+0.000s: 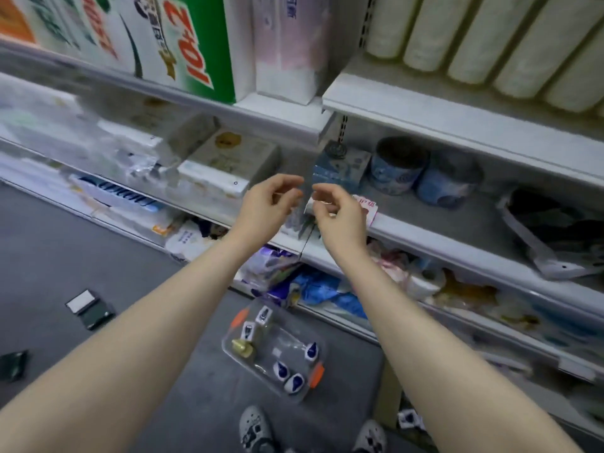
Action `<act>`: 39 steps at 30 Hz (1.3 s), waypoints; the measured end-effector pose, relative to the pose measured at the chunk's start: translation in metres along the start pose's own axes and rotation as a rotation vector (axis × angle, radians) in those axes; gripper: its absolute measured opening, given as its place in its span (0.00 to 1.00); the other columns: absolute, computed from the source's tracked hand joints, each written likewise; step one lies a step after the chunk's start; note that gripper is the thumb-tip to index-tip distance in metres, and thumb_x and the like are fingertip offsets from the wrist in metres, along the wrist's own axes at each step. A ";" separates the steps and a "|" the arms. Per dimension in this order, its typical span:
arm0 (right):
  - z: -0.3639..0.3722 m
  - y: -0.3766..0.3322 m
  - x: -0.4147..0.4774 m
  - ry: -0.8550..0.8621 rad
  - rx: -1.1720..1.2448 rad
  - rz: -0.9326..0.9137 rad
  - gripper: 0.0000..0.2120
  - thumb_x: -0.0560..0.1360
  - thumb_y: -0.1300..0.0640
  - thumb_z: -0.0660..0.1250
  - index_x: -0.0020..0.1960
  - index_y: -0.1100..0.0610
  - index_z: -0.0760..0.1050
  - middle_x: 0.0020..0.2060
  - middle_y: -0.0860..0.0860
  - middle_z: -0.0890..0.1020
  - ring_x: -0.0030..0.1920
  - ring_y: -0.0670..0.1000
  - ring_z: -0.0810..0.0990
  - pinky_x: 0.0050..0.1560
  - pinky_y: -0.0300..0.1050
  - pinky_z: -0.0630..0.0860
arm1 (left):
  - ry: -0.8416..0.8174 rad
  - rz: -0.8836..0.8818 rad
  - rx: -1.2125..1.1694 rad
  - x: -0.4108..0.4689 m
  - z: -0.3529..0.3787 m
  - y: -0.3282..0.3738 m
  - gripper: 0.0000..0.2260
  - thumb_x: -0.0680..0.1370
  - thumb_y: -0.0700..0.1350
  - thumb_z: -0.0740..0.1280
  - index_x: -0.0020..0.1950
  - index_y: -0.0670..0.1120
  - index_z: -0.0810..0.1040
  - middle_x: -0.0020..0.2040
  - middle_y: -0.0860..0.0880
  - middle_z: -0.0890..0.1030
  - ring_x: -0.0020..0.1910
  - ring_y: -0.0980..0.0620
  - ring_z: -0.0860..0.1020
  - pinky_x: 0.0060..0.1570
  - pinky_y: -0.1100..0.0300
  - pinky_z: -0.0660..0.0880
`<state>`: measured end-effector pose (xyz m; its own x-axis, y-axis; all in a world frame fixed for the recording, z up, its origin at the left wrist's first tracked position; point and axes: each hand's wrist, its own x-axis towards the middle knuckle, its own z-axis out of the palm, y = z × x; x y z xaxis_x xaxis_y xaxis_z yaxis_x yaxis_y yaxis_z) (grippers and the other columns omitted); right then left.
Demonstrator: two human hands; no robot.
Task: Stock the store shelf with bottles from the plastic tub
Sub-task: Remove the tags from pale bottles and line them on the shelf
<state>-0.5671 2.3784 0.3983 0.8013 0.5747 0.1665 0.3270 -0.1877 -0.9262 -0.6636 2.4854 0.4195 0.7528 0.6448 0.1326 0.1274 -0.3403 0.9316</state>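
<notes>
A clear plastic tub (pixel 295 333) with orange latches lies on the grey floor below my arms. It holds several small bottles (pixel 281 369) with dark blue and white tops and one gold-capped bottle (pixel 242 347). My left hand (pixel 269 204) and my right hand (pixel 341 217) are raised side by side at the front edge of the middle shelf (pixel 434 243). The fingers of both hang loosely curled, and I see nothing gripped in either. Blurred, clear bottle-like shapes (pixel 299 222) stand on the shelf edge between the hands. A white and pink packet (pixel 367 206) lies just behind my right hand.
Blue tins (pixel 397 168) and a blue box (pixel 341 168) stand on the middle shelf, with a flat box (pixel 228 161) to the left. Tissue packs and paper rolls fill the shelf above. Bagged goods crowd the lower shelf. Dark flat items (pixel 90 307) lie on the floor.
</notes>
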 end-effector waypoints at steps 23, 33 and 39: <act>0.125 0.219 -0.064 -0.361 -0.191 0.295 0.15 0.76 0.66 0.68 0.60 0.53 0.80 0.49 0.42 0.83 0.44 0.32 0.79 0.48 0.29 0.72 | 0.152 -0.518 -0.121 -0.072 0.019 -0.263 0.07 0.81 0.42 0.66 0.56 0.52 0.80 0.44 0.56 0.82 0.44 0.56 0.80 0.54 0.51 0.80; 0.172 0.325 -0.081 -0.521 -0.286 0.358 0.16 0.77 0.67 0.65 0.58 0.50 0.80 0.50 0.46 0.82 0.46 0.38 0.78 0.48 0.33 0.77 | 0.149 -0.627 -0.046 -0.112 0.056 -0.392 0.09 0.80 0.40 0.66 0.55 0.54 0.78 0.47 0.52 0.82 0.46 0.55 0.80 0.50 0.63 0.76; 0.206 0.392 -0.088 -0.611 -0.322 0.416 0.18 0.78 0.66 0.64 0.63 0.49 0.77 0.56 0.48 0.81 0.53 0.45 0.79 0.56 0.44 0.80 | 0.114 -0.674 0.021 -0.134 0.079 -0.468 0.12 0.79 0.36 0.67 0.58 0.50 0.79 0.53 0.52 0.82 0.50 0.56 0.80 0.47 0.76 0.71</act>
<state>-0.6126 2.4189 -0.0490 0.5040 0.7238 -0.4713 0.2654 -0.6491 -0.7129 -0.7729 2.5037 -0.0610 0.4321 0.7880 -0.4387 0.5577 0.1488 0.8166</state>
